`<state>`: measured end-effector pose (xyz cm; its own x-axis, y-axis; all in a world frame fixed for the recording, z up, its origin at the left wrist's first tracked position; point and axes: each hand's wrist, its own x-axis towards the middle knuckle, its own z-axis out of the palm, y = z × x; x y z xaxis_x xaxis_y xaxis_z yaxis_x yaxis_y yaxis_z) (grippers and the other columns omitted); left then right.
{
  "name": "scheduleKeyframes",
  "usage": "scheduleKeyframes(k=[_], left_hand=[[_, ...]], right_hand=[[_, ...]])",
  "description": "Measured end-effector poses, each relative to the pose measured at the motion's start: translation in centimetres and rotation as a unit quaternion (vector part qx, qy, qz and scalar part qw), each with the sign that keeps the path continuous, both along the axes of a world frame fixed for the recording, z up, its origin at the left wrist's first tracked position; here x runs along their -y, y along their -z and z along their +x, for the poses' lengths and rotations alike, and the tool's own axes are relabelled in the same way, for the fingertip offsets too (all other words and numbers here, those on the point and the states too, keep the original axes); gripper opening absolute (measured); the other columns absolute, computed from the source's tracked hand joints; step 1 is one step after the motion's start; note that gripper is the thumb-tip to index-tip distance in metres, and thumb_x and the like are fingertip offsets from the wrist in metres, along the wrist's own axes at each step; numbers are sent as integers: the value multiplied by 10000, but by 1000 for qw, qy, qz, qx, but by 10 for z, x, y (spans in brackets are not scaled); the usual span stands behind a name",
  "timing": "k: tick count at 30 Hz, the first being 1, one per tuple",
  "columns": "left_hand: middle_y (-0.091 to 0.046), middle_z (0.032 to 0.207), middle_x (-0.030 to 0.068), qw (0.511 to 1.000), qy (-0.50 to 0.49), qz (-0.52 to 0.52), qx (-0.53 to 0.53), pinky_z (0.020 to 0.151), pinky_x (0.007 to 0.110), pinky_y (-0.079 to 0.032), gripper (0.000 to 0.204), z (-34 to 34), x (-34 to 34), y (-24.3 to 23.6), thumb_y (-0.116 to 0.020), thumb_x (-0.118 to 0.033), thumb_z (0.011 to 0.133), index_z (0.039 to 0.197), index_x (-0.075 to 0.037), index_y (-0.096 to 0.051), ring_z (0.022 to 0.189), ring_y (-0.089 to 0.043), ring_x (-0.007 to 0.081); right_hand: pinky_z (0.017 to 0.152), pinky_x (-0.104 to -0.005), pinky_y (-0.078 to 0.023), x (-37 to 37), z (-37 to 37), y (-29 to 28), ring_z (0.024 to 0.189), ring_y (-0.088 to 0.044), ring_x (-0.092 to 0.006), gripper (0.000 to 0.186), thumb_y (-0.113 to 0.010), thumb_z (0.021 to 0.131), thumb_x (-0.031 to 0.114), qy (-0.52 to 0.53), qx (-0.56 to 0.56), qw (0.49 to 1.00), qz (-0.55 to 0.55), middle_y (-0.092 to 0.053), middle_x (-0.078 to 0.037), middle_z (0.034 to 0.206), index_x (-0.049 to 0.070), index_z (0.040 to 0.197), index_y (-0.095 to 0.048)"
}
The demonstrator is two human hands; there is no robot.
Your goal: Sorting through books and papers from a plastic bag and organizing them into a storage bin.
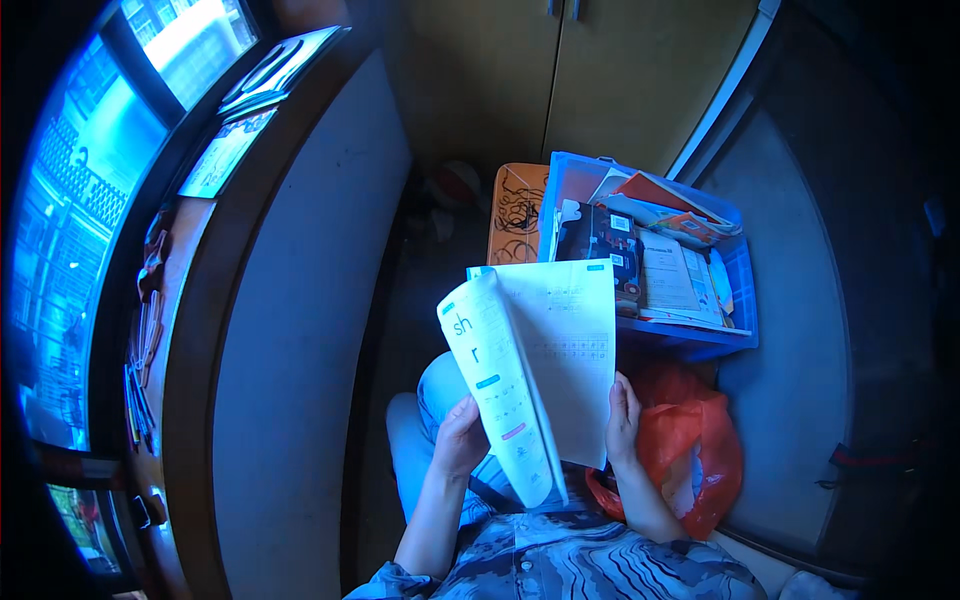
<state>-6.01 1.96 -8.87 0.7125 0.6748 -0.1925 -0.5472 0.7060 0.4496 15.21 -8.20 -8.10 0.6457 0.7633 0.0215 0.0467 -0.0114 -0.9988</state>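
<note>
Left hand (460, 437) closed on the booklet (565, 350) at its left edge; thumb up, fingers mostly hidden behind; left wrist (452, 474) nearly straight; left forearm (430, 525) bare, rising from below the booklet, slanting inward; right hand (623, 425) gripping the booklet's right edge, digits pointing up, part of the grip hidden; right forearm (648, 505) bare, slanting inward from below right of the booklet; hands about level, either side of it; bent leg (440, 385) showing left of the booklet.
</note>
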Motion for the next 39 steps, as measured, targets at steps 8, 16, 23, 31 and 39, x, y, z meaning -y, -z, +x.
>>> scheduleKeyframes(k=[8, 16, 23, 31, 39], left_hand=[[-653, 955, 54, 979, -58, 98, -169, 831, 291, -467, 239, 21, 5, 1, -587, -248, 934, 970, -16, -624, 884, -599, 131], [-522, 764, 16, 883, -195, 324, -279, 723, 248, -368, 233, 52, -5, -2, -576, -172, 941, 774, -11, -560, 761, -455, 110], [-504, 844, 23, 877, -211, 341, -265, 767, 277, -365, 217, 62, -5, -14, -517, -163, 965, 820, -9, -566, 818, -446, 141], [-487, 836, 25, 901, -202, 291, -251, 760, 257, -359, 200, 50, 4, -47, -498, -145, 969, 835, -6, -552, 800, -444, 131], [-490, 1070, 182, 605, -296, 530, -514, 885, 408, -386, 155, 28, 27, -124, -576, 8, 788, 931, -30, -529, 1025, -478, 331]], right_hand=[[683, -270, -445, 0, -3, -15, 758, -544, -101, 502, -536, 923, 475, -113, 47, 992, -29, -605, -47, 809, -20, 992, -581], [716, -272, -464, -13, -4, -23, 824, -570, -95, 576, -629, 846, 533, -141, -4, 990, -22, -640, -80, 867, -23, 989, -589], [757, -279, -472, -14, -4, -32, 855, -585, -112, 639, -674, 795, 562, -151, -17, 988, -35, -647, -72, 908, -20, 1046, -593], [706, -274, -467, -17, -1, -24, 795, -579, -97, 424, -687, 843, 380, -133, 2, 990, -39, -665, -80, 867, -17, 980, -626], [653, -372, -493, -40, 37, -77, 711, -654, -290, 171, -578, 877, 168, -353, 234, 893, -152, -653, -162, 776, 18, 901, -655]])
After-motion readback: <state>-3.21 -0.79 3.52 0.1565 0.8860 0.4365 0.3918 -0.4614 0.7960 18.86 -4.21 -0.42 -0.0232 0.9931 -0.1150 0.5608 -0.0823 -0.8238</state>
